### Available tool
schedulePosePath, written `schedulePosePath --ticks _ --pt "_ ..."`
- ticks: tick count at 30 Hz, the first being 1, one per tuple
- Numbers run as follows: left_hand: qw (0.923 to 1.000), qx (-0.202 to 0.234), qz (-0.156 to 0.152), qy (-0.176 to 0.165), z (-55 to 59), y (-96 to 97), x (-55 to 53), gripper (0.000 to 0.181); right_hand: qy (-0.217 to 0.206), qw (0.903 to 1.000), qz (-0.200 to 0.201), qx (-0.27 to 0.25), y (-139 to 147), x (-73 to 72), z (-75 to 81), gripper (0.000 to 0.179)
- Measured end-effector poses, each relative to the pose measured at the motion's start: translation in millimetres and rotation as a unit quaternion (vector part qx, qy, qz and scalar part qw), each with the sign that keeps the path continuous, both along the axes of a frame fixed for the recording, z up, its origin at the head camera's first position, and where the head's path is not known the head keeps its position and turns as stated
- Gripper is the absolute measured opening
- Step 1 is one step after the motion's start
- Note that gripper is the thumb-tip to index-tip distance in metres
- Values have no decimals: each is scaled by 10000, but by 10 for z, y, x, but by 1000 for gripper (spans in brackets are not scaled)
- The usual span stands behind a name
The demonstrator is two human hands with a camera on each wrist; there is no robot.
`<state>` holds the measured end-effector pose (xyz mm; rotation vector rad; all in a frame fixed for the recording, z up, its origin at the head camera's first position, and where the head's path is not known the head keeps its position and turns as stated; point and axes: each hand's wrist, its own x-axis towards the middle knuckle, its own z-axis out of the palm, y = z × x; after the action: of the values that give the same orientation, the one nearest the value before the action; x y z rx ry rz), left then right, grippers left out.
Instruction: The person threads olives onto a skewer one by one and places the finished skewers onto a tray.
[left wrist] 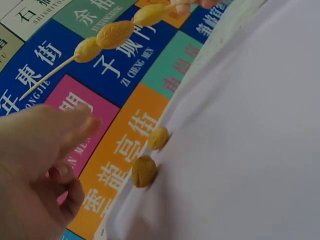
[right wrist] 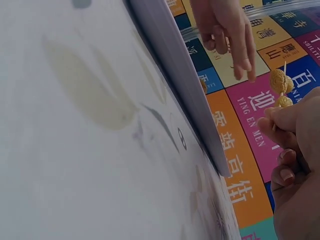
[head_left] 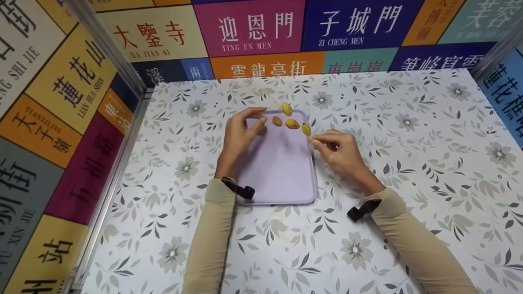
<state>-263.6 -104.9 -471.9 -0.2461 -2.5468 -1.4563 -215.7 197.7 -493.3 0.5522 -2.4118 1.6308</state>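
Note:
My right hand (head_left: 338, 151) pinches one end of a thin wooden skewer (left wrist: 47, 77) between thumb and fingertips, at the right edge of the lilac tray (head_left: 278, 183). Three yellow-brown, wrinkled, oval pieces (left wrist: 115, 34) are threaded on it, held up over the tray's far part in the left wrist view. Its pointed free end sticks out bare. On the tray near its far rim lie two loose browner pieces, one wrinkled piece (left wrist: 145, 171) and a smaller one (left wrist: 158, 138). My left hand (head_left: 241, 132) hovers over the tray's far left corner, thumb and fingers apart, holding nothing.
The tray lies on a table (head_left: 367, 253) with a white leaf-and-flower cover. Panels with large printed characters (head_left: 253, 28) stand behind the table and along its left side (head_left: 73, 94). A black wrist camera (head_left: 245, 192) is strapped over each sleeve.

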Motion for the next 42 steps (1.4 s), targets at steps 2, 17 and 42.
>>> schedulePosePath --ticks 2,17,42 --pt "9980 -541 256 -199 -31 -18 -3 27 4 10000 23 -12 12 1 2 14" --pt "9858 -1588 88 -544 -189 24 -6 28 -234 9997 77 -58 -3 -10 -16 15" --pt "9809 1643 927 -482 -32 -141 -65 26 -26 9997 232 -66 18 -30 -46 12"
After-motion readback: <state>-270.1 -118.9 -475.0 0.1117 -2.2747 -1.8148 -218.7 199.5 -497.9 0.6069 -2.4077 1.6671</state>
